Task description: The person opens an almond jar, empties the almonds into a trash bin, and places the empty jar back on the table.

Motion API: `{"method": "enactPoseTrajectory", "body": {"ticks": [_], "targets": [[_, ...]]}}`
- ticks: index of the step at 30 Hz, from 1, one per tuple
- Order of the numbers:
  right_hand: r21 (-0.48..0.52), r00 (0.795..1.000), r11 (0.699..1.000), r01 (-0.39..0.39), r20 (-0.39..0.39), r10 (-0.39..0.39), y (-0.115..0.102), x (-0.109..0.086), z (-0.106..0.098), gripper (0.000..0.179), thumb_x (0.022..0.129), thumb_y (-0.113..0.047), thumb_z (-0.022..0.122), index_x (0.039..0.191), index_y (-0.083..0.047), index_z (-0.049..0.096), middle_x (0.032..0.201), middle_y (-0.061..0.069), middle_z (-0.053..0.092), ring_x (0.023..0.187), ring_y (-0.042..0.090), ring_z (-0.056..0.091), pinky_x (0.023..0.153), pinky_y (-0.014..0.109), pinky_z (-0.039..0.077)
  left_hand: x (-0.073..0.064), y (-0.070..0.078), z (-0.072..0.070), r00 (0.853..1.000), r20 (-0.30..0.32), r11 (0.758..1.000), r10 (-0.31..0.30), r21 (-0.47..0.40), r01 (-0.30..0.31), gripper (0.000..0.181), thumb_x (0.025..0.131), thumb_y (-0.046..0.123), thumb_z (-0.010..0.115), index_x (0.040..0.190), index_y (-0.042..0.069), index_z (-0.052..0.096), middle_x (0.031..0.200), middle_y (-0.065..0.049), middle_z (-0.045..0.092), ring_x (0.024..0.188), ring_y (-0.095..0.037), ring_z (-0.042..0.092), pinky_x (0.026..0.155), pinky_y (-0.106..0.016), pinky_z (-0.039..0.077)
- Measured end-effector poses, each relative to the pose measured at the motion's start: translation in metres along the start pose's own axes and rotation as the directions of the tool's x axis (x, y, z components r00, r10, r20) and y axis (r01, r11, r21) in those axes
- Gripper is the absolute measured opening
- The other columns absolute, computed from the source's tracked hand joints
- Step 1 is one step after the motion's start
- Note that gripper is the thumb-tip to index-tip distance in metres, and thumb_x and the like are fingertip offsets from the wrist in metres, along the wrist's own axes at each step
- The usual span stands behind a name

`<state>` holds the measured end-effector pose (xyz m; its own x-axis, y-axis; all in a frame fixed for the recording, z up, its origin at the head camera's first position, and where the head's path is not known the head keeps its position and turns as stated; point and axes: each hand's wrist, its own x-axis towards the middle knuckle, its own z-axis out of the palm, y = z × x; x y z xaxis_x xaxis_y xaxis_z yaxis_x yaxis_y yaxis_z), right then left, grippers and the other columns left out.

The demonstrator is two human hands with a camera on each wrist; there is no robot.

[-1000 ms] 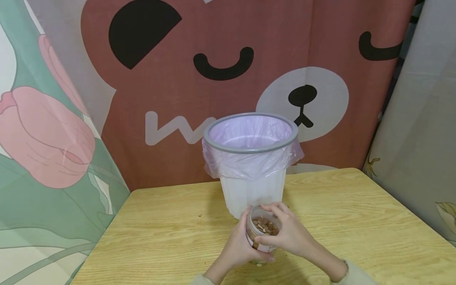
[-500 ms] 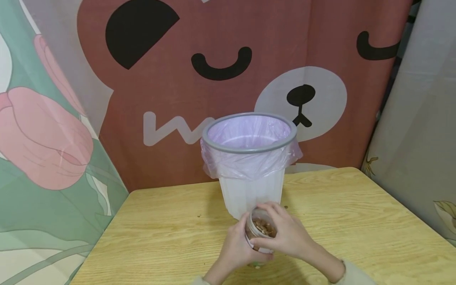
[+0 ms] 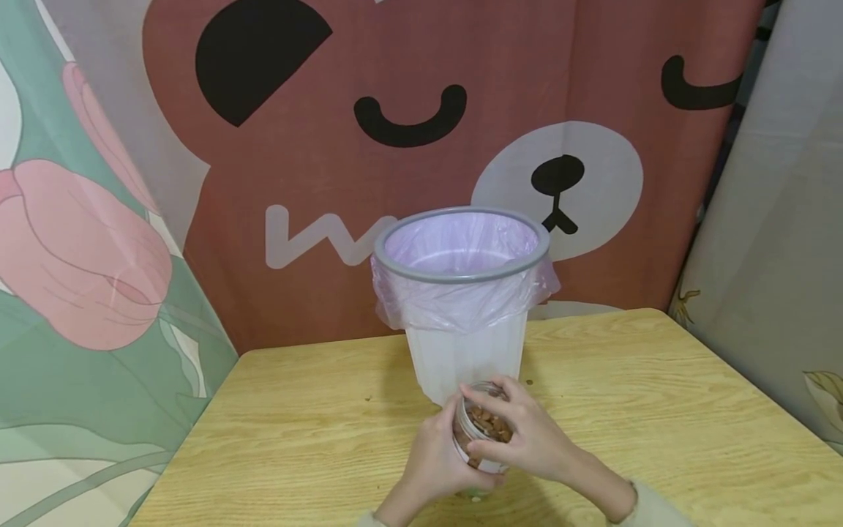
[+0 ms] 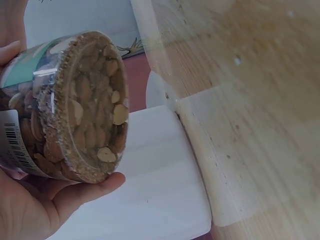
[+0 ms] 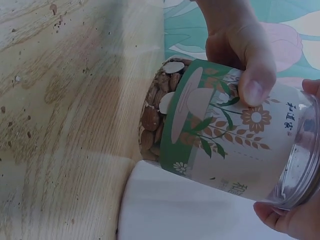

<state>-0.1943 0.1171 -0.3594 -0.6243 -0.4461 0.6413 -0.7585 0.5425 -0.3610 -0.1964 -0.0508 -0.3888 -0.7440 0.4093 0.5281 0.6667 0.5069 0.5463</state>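
A clear plastic jar of almonds [image 3: 464, 433] is held in both hands over the table, in front of the bin. My left hand [image 3: 431, 460] wraps round its body from the left, the thumb across the near side. From the right, my right hand [image 3: 536, 435] grips the round top, its fingers and thumb spread across the rim; nuts show between them. The left wrist view shows the jar's base [image 4: 95, 110], with pale slices and brown crumbs inside. A green and white label [image 5: 230, 130] with flowers faces the right wrist view, where the left thumb presses it.
Behind the jar stands a white waste bin [image 3: 464, 355] with a grey rim and a lilac plastic liner [image 3: 454, 311] folded over it. Small crumbs [image 5: 29, 134] dot the wood-grain table [image 3: 296, 439]. Printed curtains [image 3: 316, 168] hang around the table.
My right hand's fingers have shifted round the jar's top, now reaching farther left across it. The left hand and the jar stay in nearly the same place.
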Motion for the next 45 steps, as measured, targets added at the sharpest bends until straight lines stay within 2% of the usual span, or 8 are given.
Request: {"method": "enactPoseTrajectory", "body": {"ticks": [5, 12, 19, 28, 34, 38, 41, 45], "targets": [[0.009, 1.000, 1.000, 0.014, 0.016, -0.014, 0.000, 0.000, -0.002, 0.060, 0.074, -0.044, 0.068, 0.127, -0.020, 0.053, 0.117, 0.005, 0.046, 0.100, 0.018, 0.046, 0.070, 0.039, 0.047, 0.000, 0.000, -0.001, 1.000, 0.008, 0.999, -0.023, 0.047, 0.022, 0.095, 0.051, 0.048, 0.081, 0.127, 0.010, 0.040, 0.093, 0.005, 0.059, 0.077, -0.003, 0.055, 0.060, -0.015, 0.045], [0.049, 0.998, 0.998, 0.035, 0.053, -0.038, 0.001, 0.001, -0.003, 0.060, 0.076, -0.041, 0.068, 0.128, -0.016, 0.051, 0.118, 0.011, 0.046, 0.099, 0.021, 0.047, 0.068, 0.033, 0.047, 0.001, 0.000, -0.004, 0.998, 0.035, 0.999, -0.043, 0.012, 0.043, 0.092, 0.051, 0.048, 0.081, 0.126, 0.012, 0.040, 0.090, 0.007, 0.058, 0.071, 0.000, 0.053, 0.056, -0.014, 0.043], [0.053, 0.996, 0.998, 0.019, 0.085, -0.024, 0.002, 0.000, -0.004, 0.060, 0.076, -0.040, 0.067, 0.129, -0.019, 0.050, 0.120, 0.013, 0.044, 0.102, 0.024, 0.045, 0.066, 0.031, 0.046, 0.000, -0.001, -0.004, 0.998, 0.045, 0.998, -0.053, -0.021, 0.054, 0.091, 0.051, 0.047, 0.081, 0.125, 0.013, 0.041, 0.086, 0.007, 0.059, 0.067, 0.002, 0.052, 0.053, -0.013, 0.043], [0.062, 0.993, 0.998, 0.012, 0.115, -0.019, 0.004, -0.002, -0.003, 0.059, 0.078, -0.038, 0.066, 0.131, -0.020, 0.047, 0.123, 0.014, 0.043, 0.105, 0.030, 0.045, 0.067, 0.039, 0.047, 0.000, -0.005, -0.004, 0.997, 0.062, 0.998, -0.053, -0.017, 0.054, 0.093, 0.049, 0.048, 0.082, 0.125, 0.015, 0.041, 0.084, 0.009, 0.058, 0.065, 0.002, 0.051, 0.052, -0.013, 0.042], [0.095, 0.989, 0.995, 0.013, 0.144, -0.027, 0.005, -0.001, -0.006, 0.059, 0.078, -0.037, 0.066, 0.131, -0.022, 0.047, 0.122, 0.019, 0.042, 0.105, 0.032, 0.043, 0.066, 0.038, 0.046, 0.002, -0.004, -0.002, 0.995, 0.078, 0.998, -0.061, -0.021, 0.063, 0.087, 0.050, 0.048, 0.081, 0.120, 0.015, 0.042, 0.078, 0.012, 0.056, 0.059, 0.003, 0.048, 0.048, -0.014, 0.040], [0.143, 0.986, 0.990, 0.010, 0.162, -0.033, 0.007, -0.002, -0.007, 0.058, 0.078, -0.034, 0.066, 0.132, -0.022, 0.046, 0.122, 0.020, 0.041, 0.098, 0.025, 0.044, 0.062, 0.030, 0.045, 0.003, -0.004, 0.000, 0.995, 0.088, 0.999, -0.051, -0.002, 0.051, 0.084, 0.050, 0.047, 0.081, 0.117, 0.015, 0.042, 0.072, 0.014, 0.052, 0.055, 0.004, 0.044, 0.045, -0.013, 0.038], [0.186, 0.983, 0.982, 0.013, 0.177, -0.046, 0.009, -0.004, -0.008, 0.057, 0.080, -0.031, 0.065, 0.132, -0.020, 0.045, 0.121, 0.020, 0.040, 0.084, 0.017, 0.045, 0.057, 0.024, 0.043, 0.003, -0.005, 0.002, 0.995, 0.092, 0.999, -0.044, 0.003, 0.044, 0.084, 0.048, 0.045, 0.082, 0.116, 0.015, 0.042, 0.070, 0.015, 0.050, 0.053, 0.004, 0.041, 0.043, -0.013, 0.036], [0.218, 0.981, 0.976, 0.029, 0.183, -0.070, 0.011, -0.004, -0.009, 0.056, 0.081, -0.030, 0.065, 0.132, -0.020, 0.045, 0.120, 0.017, 0.040, 0.077, 0.014, 0.043, 0.055, 0.024, 0.043, 0.003, -0.005, 0.002, 0.996, 0.091, 1.000, -0.020, -0.011, 0.021, 0.085, 0.048, 0.045, 0.082, 0.116, 0.015, 0.041, 0.067, 0.015, 0.050, 0.052, 0.005, 0.040, 0.042, -0.012, 0.036]]}}
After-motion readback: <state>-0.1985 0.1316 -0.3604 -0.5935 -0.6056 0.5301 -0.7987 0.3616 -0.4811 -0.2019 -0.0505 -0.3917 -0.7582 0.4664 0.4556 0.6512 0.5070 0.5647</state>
